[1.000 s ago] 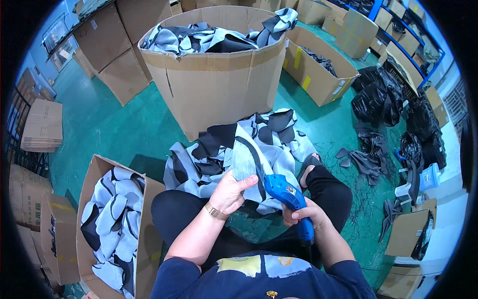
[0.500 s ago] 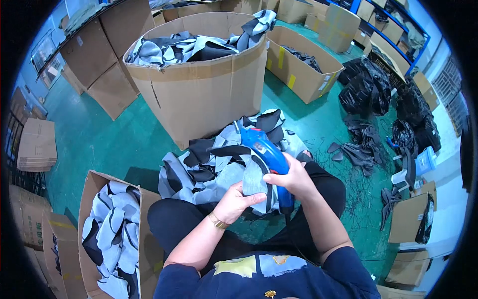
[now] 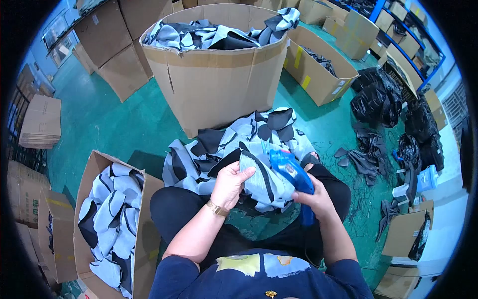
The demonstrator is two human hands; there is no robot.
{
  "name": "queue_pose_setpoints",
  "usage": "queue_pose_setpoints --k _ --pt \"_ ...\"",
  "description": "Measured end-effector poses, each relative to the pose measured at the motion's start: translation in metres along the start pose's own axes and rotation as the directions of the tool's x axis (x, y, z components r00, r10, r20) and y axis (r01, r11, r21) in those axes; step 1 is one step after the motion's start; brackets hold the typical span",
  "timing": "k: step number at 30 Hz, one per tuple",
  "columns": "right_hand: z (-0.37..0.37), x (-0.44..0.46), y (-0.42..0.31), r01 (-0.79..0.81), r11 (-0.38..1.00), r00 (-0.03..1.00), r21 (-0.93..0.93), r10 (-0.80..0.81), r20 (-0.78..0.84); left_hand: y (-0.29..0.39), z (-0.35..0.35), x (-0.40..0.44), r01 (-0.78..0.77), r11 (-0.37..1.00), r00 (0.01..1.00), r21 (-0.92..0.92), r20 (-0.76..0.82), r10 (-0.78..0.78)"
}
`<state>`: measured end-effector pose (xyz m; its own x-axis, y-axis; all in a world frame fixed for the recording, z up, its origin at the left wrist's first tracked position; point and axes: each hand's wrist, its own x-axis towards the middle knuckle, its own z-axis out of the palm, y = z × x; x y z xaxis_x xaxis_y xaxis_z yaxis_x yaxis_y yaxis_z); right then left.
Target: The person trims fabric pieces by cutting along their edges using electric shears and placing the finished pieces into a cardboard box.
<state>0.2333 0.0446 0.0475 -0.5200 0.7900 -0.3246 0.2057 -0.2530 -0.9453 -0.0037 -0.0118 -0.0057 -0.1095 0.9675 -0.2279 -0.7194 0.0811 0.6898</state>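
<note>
the teal floor [image 3: 107,122] runs around you, with a big cardboard carton [image 3: 224,82] ahead, grey and black scraps [image 3: 209,37] filling it to the rim. a smaller open carton [image 3: 148,226] stands by your left knee [image 3: 169,207], holding more grey pieces [image 3: 112,209]. over to the right, black bags [image 3: 381,97] sit beyond some loose dark scraps [image 3: 367,159].

what has just changed is the gap between your hands: half a second ago the tool was up across the work with your right thumb near your left hand, and now it's back to the right, with more of the cloth's face showing between them. that looks like less overlap between tool and cloth, though the blur leaves it unclear whether the nose touches.

your left hand [image 3: 228,187] is nearly closed, thumb on top, pinching the near left edge of the grey cloth [image 3: 256,172]. that cloth is held up in front of you, over the near side of a loose heap [image 3: 199,162] on the floor, a dark strip running along it. your right hand [image 3: 317,198] is curled around the handle of the blue handheld tool [image 3: 291,172], which leans up and left, its nose beside the cloth.
</note>
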Motion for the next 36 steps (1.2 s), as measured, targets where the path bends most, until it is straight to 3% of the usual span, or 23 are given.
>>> queue_pose_setpoints --k 6,18,27,36 --pt "-0.010 -0.023 0.009 -0.012 0.972 0.993 -0.233 0.039 0.111 0.000 -0.007 0.003 -0.135 0.985 0.990 0.104 -0.027 0.139" --pt "-0.010 -0.012 0.021 -0.063 0.994 0.990 -0.089 0.073 0.118 0.006 0.000 -0.004 -0.120 0.977 0.990 0.175 -0.049 0.130" --pt "-0.016 -0.007 0.014 -0.093 0.993 0.980 -0.069 0.103 0.167 0.009 -0.003 -0.006 -0.098 0.938 0.995 0.332 0.014 0.100" --pt "-0.026 -0.004 0.009 -0.158 0.983 0.956 -0.087 0.175 0.237 0.014 -0.004 -0.013 -0.109 0.802 0.993 0.587 0.101 0.061"
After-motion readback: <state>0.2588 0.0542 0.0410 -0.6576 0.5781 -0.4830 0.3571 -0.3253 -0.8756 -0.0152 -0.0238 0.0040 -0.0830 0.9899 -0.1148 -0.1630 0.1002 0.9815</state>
